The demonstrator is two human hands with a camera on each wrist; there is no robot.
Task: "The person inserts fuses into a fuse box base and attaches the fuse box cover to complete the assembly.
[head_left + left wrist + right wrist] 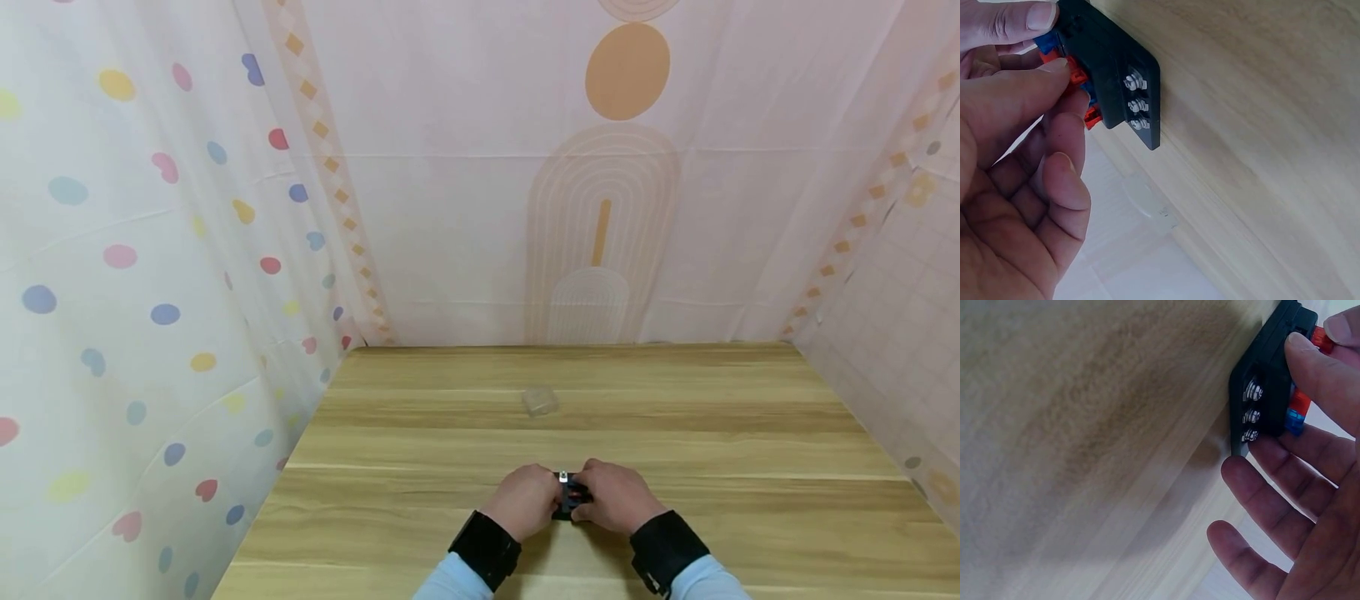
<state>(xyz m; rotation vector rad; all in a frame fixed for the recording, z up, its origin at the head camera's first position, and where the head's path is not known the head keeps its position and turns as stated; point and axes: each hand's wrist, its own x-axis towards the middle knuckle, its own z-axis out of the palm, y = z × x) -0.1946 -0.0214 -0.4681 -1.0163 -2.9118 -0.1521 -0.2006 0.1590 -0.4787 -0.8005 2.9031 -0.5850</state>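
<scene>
A black fuse block is held between the two hands, low over the wooden table. Red and blue blade fuses stick out of its top, and a row of silver screw terminals runs along its side. My left hand pinches a red fuse between thumb and finger; its other fingers are curled in. From the opposite side, my right hand grips the block's body, thumb on its side, two lower fingers spread away from it. Beside those fingers a blue fuse shows.
Farther back on the wooden table lies a small clear plastic cover. A patterned curtain hangs along the table's back edge, with a dotted one on the left and another on the right.
</scene>
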